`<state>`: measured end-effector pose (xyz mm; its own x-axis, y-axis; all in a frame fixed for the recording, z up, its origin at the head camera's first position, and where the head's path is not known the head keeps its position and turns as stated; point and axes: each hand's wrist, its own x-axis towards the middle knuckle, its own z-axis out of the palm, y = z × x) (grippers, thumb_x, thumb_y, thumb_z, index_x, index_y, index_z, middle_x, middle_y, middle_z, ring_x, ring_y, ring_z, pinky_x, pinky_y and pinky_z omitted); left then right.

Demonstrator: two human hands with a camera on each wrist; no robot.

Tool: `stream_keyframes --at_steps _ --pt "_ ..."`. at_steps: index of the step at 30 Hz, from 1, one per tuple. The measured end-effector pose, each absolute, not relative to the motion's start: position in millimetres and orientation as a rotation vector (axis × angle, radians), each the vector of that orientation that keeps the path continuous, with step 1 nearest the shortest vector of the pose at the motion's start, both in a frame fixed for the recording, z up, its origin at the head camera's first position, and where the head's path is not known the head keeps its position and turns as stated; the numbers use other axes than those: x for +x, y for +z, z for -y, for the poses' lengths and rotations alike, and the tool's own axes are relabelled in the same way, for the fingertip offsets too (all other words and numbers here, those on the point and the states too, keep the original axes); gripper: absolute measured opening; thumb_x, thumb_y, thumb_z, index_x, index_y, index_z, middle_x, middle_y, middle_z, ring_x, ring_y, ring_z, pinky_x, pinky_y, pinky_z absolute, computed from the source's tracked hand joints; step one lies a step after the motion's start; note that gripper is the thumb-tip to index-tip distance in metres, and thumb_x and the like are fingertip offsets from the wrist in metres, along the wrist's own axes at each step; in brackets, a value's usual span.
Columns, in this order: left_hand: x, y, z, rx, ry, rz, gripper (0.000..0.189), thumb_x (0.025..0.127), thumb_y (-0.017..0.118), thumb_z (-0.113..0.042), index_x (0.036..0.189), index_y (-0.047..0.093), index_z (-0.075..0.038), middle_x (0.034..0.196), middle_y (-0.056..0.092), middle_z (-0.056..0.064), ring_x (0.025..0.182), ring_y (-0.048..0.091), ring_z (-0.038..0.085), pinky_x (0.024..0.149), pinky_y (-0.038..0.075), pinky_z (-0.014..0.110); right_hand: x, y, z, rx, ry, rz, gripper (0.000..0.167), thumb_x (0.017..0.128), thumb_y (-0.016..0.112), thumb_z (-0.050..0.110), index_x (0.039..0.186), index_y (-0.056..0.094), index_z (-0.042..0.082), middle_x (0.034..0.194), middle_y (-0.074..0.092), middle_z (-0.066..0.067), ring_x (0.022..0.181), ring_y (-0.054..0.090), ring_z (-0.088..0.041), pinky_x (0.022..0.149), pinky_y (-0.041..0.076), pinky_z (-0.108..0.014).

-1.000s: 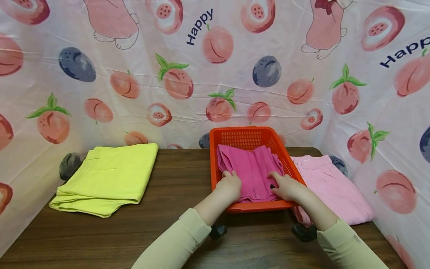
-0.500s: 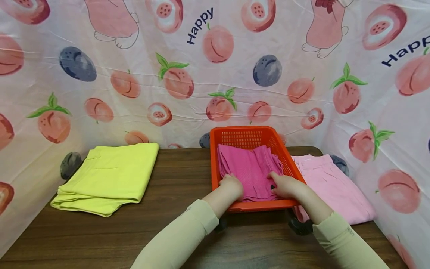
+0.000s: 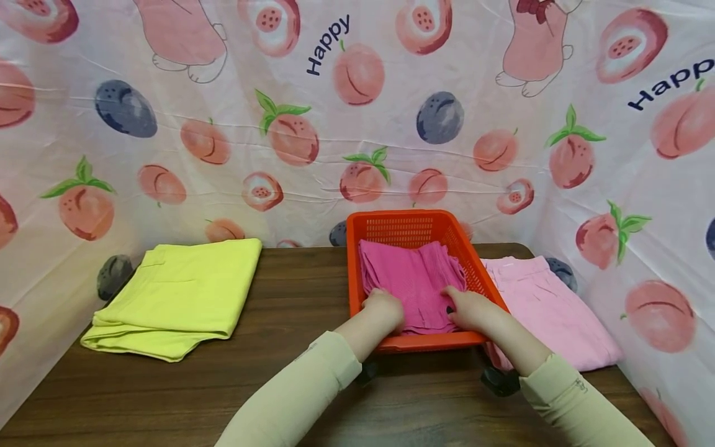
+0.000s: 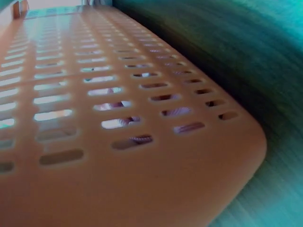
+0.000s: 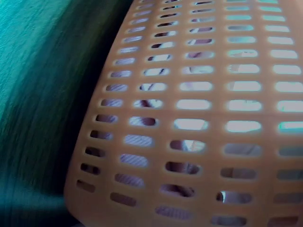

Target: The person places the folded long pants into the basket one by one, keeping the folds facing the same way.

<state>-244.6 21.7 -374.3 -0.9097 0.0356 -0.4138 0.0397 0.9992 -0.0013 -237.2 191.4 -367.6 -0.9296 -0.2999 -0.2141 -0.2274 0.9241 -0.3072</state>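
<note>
Basket (image 3: 430, 342) points lengthwise away, left hand (image 3: 385, 310) and right hand (image 3: 472, 310) on cloth (image 3: 416, 279), grips unclear.

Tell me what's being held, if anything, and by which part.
Can't tell if the magenta cloth is held: left grip and right grip are at its left and right sides, both partly hidden.

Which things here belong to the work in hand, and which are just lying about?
In the work:
red-orange perforated basket
folded magenta cloth inside it
left hand and right hand, both at the cloth

Apparently just lying about:
folded yellow garment
folded light-pink garment, beside the basket
</note>
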Motion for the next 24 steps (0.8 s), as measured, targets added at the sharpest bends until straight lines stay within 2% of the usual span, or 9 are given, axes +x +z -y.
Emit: stream_keyframes --at_steps 3,6,10,13,18,24 --pt "-239 -374 -20 0.079 -0.034 -2.764 0.053 0.09 0.064 -0.027 0.133 0.051 0.002 0.122 0.047 0.02 0.108 0.051 0.028 0.09 0.045 0.04 -236 -367 -191 -0.393 -0.387 -2.868 0.053 0.083 0.069 0.012 0.131 0.052 0.002 0.113 0.061 -0.024 0.103 0.058 -0.039 0.09 0.044 -0.056" --pt "-235 -373 -18 0.155 -0.134 -2.823 0.05 0.093 0.057 -0.029 0.133 0.052 0.002 0.122 0.047 0.021 0.109 0.049 0.029 0.086 0.044 0.036 -235 -366 -190 -0.404 -0.32 -2.963 0.055 0.08 0.072 0.014 0.131 0.053 0.002 0.11 0.059 -0.026 0.098 0.058 -0.04 0.084 0.048 -0.055" --pt "-232 -370 -12 0.266 -0.308 -2.905 0.05 0.095 0.051 -0.031 0.134 0.052 0.0 0.136 0.039 0.023 0.122 0.039 0.033 0.095 0.037 0.038 -233 -362 -189 -0.448 -0.201 -3.075 0.059 0.078 0.075 0.017 0.131 0.053 0.001 0.105 0.054 -0.028 0.08 0.059 -0.035 0.069 0.053 -0.051" --pt "-233 -365 -7 0.32 -0.346 -2.915 0.059 0.093 0.055 -0.035 0.141 0.045 -0.001 0.146 0.029 0.024 0.13 0.033 0.035 0.102 0.031 0.04 -232 -356 -188 -0.504 -0.129 -3.105 0.061 0.077 0.077 0.018 0.131 0.054 0.002 0.105 0.053 -0.028 0.075 0.059 -0.034 0.066 0.054 -0.049" --pt "-237 -353 0 0.366 -0.244 -2.848 0.071 0.088 0.062 -0.036 0.145 0.039 -0.002 0.153 0.017 0.022 0.137 0.022 0.038 0.106 0.027 0.042 -237 -347 -186 -0.549 -0.058 -3.081 0.062 0.074 0.08 0.021 0.129 0.057 0.004 0.107 0.054 -0.027 0.086 0.058 -0.039 0.072 0.052 -0.051" --pt "-246 -343 4 0.426 -0.143 -2.806 0.071 0.088 0.061 -0.035 0.148 0.036 -0.008 0.155 0.017 0.019 0.14 0.014 0.039 0.108 0.022 0.051 -249 -333 -183 -0.562 -0.025 -2.998 0.064 0.075 0.08 0.022 0.132 0.056 0.005 0.12 0.052 -0.029 0.1 0.053 -0.043 0.078 0.05 -0.055"
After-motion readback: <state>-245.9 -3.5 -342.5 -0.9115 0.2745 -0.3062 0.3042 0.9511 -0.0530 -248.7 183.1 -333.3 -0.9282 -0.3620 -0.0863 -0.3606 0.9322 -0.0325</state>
